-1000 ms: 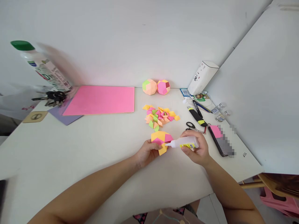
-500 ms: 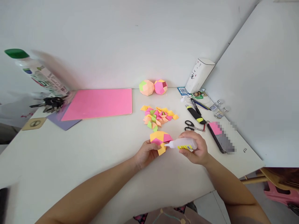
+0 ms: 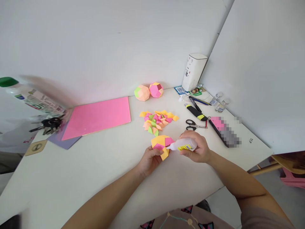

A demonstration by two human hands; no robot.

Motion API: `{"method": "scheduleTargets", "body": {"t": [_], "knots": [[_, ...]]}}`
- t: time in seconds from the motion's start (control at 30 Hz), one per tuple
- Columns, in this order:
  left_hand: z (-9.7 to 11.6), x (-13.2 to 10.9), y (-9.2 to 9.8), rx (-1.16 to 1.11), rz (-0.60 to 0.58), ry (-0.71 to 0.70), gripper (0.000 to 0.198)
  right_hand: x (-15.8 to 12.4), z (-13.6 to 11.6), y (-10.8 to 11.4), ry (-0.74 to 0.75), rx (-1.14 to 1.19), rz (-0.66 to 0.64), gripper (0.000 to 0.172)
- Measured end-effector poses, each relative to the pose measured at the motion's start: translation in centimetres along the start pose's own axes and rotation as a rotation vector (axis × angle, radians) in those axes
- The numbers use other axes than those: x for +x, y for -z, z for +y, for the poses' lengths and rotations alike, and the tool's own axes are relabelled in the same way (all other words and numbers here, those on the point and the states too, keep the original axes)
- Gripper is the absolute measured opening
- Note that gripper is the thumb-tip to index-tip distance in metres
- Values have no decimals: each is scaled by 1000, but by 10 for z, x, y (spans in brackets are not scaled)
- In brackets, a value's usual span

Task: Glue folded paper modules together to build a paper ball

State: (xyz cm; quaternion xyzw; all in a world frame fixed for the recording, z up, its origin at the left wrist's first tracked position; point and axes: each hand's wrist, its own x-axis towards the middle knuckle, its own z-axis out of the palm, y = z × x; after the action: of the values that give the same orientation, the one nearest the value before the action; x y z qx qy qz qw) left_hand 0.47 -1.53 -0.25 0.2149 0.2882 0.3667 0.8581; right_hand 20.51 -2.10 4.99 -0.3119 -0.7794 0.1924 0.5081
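My left hand (image 3: 150, 160) is closed on an orange and pink folded-paper piece (image 3: 160, 140), its thumb on top near the lower orange flap. Wrapped round a white glue bottle (image 3: 187, 144) with a yellow label, my right hand (image 3: 199, 148) tilts it sideways. The bottle's thin nozzle points left and meets the paper piece beside my left thumb. Just beyond lies a heap of small folded papers (image 3: 157, 121) in orange, pink, green and peach. Two paper balls, one peach and green (image 3: 142, 93), one mostly pink (image 3: 156, 90), sit against the wall.
A pink sheet (image 3: 97, 116) lies at the left, by keys (image 3: 51, 124) and a green-capped bottle (image 3: 35, 100). To the right are scissors (image 3: 191, 125), a cutter (image 3: 195, 112), a phone-like item (image 3: 221, 132), two small jars (image 3: 222, 105) and a white box (image 3: 194, 72).
The camera view has turned and tilted, shifting the whole scene. Both hands keep their holds, and the nozzle stays at the paper piece.
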Motion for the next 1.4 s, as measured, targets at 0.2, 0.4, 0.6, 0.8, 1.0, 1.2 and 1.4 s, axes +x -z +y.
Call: {"method": "scheduleTargets", "body": {"t": [0.2,0.4,0.6,0.8,1.0,1.2,1.4], "knots": [[1,-1,-1,19,-2,16,30,-1,1,0,2,50,-31,36],[1,0,-1,23,6,5,30,2,-1,-1,32,28,-22,34],[2,-1,-3,31,27,33,29,2,-2,-1,50,35,-21,36],[4,-2,-6,33,32,42,27,0,0,-1,55,64,-42,38],[4,-2,-6,70,30,45,24,1,-2,-2,44,37,-7,36],[5,-2,-7,51,-2,29,27,1,-1,-3,56,113,-32,36],[3,-2,-4,41,5,53,26,1,0,-2,29,97,-5,35]]}}
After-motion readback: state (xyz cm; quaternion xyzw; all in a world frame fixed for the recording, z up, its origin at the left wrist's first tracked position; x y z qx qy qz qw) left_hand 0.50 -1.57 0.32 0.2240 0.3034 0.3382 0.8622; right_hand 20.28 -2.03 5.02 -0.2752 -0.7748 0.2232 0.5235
